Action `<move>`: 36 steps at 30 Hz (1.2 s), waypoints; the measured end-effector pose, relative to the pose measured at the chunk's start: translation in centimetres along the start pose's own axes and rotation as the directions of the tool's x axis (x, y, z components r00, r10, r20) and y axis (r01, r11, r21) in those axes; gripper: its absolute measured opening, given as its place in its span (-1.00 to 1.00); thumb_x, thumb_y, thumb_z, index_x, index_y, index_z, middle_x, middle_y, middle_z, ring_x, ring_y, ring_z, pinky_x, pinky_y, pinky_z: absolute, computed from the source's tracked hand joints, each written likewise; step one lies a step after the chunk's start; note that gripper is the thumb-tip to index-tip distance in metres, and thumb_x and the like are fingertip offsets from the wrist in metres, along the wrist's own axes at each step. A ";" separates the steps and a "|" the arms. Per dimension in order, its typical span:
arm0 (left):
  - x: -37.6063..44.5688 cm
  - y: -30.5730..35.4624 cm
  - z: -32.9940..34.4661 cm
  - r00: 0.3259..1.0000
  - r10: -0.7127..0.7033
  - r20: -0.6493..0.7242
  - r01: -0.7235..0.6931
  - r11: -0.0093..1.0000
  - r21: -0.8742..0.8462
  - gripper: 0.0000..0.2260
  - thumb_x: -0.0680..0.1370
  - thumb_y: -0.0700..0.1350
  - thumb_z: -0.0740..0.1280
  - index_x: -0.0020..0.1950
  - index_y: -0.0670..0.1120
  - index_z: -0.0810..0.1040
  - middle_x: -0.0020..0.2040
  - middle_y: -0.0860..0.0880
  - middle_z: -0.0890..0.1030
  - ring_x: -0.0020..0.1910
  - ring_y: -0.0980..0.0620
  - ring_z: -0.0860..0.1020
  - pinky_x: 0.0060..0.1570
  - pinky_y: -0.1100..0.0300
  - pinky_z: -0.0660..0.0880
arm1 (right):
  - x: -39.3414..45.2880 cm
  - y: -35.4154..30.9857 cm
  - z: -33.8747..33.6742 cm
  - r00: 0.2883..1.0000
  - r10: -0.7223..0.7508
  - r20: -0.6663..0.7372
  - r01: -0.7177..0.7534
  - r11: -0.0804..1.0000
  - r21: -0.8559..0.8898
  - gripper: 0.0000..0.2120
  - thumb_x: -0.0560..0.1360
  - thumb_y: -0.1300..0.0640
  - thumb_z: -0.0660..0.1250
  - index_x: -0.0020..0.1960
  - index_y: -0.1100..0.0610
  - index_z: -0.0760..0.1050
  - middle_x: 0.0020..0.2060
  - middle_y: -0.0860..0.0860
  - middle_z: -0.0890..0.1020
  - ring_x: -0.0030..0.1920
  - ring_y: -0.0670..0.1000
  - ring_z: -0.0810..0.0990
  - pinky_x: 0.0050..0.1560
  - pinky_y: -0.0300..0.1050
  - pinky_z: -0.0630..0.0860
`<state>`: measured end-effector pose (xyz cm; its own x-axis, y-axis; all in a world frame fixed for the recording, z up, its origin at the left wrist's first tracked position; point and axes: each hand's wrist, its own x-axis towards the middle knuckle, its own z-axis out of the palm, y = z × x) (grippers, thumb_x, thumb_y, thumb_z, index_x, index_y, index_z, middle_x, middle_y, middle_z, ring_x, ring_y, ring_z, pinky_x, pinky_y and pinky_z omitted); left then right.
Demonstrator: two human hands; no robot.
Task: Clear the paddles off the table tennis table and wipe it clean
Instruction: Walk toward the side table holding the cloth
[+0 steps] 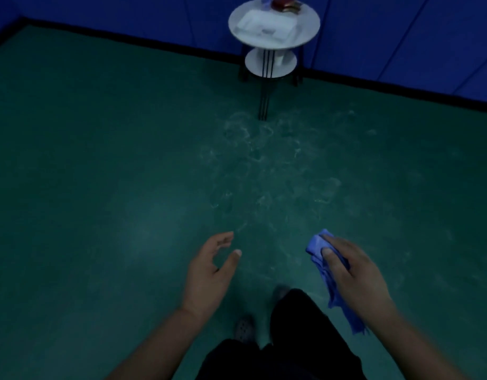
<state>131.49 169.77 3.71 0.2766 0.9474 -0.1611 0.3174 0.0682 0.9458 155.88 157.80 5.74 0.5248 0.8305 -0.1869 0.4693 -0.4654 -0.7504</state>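
Right hand (352, 267) grips a blue cloth (323, 266), its tail hanging; left hand (209, 272) loosely spread, holding nothing. Round white side table (305, 31) by the far wall carries what may be paddles (285, 3), too blurred to confirm.

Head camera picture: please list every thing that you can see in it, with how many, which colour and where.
floor: one, green, with pale scuff marks in the middle
wall: blue panels with a black strip at the base, along the top of the view
side table: one, white, round, two tiers on dark legs, by the wall at top centre
tray: one, white, on the upper tier
red things: blurred, at the back of the upper tier; count and kind unclear
cloth: one, blue, crumpled, gripped in the right hand
left hand: open, holds nothing
right hand: lower right, holds the cloth
legs: dark trousers, shoes below, bottom centre
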 end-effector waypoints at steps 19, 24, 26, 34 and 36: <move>53.8 11.0 5.2 0.989 0.022 -0.144 -0.020 1.000 0.018 -0.74 0.51 -0.26 0.46 0.12 0.02 0.60 0.11 0.09 0.65 0.09 0.23 0.59 0.17 0.41 0.42 | 57.6 -12.9 -0.9 0.991 -0.083 0.102 0.084 0.996 -0.005 -0.71 0.60 0.10 0.30 0.31 0.00 0.57 0.28 -0.18 0.55 0.26 -0.20 0.48 0.23 -0.58 0.20; 67.3 10.3 4.9 0.988 -0.008 -0.153 0.015 0.999 0.040 -0.78 0.51 -0.19 0.48 0.09 0.06 0.60 0.07 0.11 0.66 0.06 0.25 0.60 0.16 0.37 0.45 | 70.7 -16.0 2.0 0.994 -0.057 0.091 0.059 0.998 -0.022 -0.70 0.61 0.08 0.29 0.33 0.00 0.56 0.29 -0.20 0.53 0.25 -0.22 0.46 0.19 -0.63 0.16; 72.2 10.2 4.8 0.996 -0.009 -0.094 0.014 0.998 0.059 -0.73 0.51 -0.23 0.47 0.04 0.13 0.58 0.03 0.17 0.66 0.04 0.30 0.58 0.13 0.42 0.43 | 74.7 -17.1 3.0 0.997 -0.007 0.076 0.008 1.000 -0.011 -0.71 0.61 0.09 0.30 0.32 0.00 0.57 0.27 -0.21 0.53 0.23 -0.26 0.45 0.16 -0.64 0.17; 94.9 15.1 6.4 0.995 0.033 0.090 -0.041 0.995 0.086 -0.71 0.45 0.05 0.38 0.13 -0.01 0.62 0.08 0.06 0.66 0.07 0.18 0.60 0.08 0.44 0.43 | 90.7 -22.4 2.6 0.995 0.093 -0.024 -0.093 0.995 0.025 -0.71 0.60 0.12 0.31 0.30 0.00 0.58 0.23 -0.24 0.53 0.18 -0.31 0.45 0.11 -0.65 0.19; 99.6 16.8 7.9 0.992 0.059 0.114 -0.069 0.994 0.084 -0.74 0.47 0.02 0.40 0.14 0.05 0.60 0.09 0.06 0.65 0.06 0.24 0.59 0.10 0.43 0.43 | 94.4 -22.8 2.0 0.993 0.104 -0.051 -0.104 0.994 0.020 -0.71 0.60 0.12 0.32 0.30 0.02 0.58 0.23 -0.21 0.55 0.20 -0.25 0.48 0.13 -0.64 0.19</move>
<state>171.52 262.85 1.34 0.3966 0.9079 -0.1361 0.3723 -0.0236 0.9278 193.31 247.38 3.94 0.6063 0.7607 -0.2318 0.3984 -0.5428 -0.7394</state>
